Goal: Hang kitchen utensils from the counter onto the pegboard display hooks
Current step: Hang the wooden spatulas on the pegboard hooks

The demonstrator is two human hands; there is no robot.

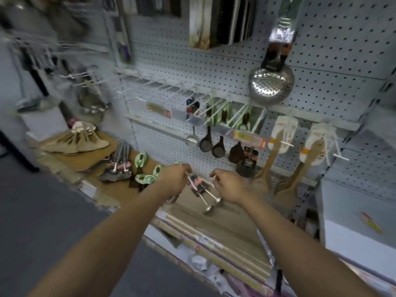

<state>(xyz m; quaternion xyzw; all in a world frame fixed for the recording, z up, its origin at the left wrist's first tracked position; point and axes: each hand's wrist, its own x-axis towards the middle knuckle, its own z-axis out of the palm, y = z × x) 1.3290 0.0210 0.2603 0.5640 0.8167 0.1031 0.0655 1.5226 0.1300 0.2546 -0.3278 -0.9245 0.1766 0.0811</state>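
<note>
My left hand (174, 177) and my right hand (229, 185) hold a pair of small steel ladles (201, 189) with a black and red card label, low over the brown counter (214, 224). The left hand pinches the handle end, the right pinches a thin handle near the top; the bowls hang down toward the counter. Above them the white pegboard (332, 46) carries hooks (227, 116) with dark spoons, a small ladle and wooden spatulas (265, 168). More carded steel utensils (117, 166) and green-carded ones (145, 174) lie on the counter to the left.
A large steel skimmer (271, 82) hangs high on the pegboard. Several bare white hooks (150, 86) stick out at the left of the rail. Wooden spatulas (81, 142) lie fanned on the counter's far left. Flat packaged goods (214, 249) stack along the counter's front edge.
</note>
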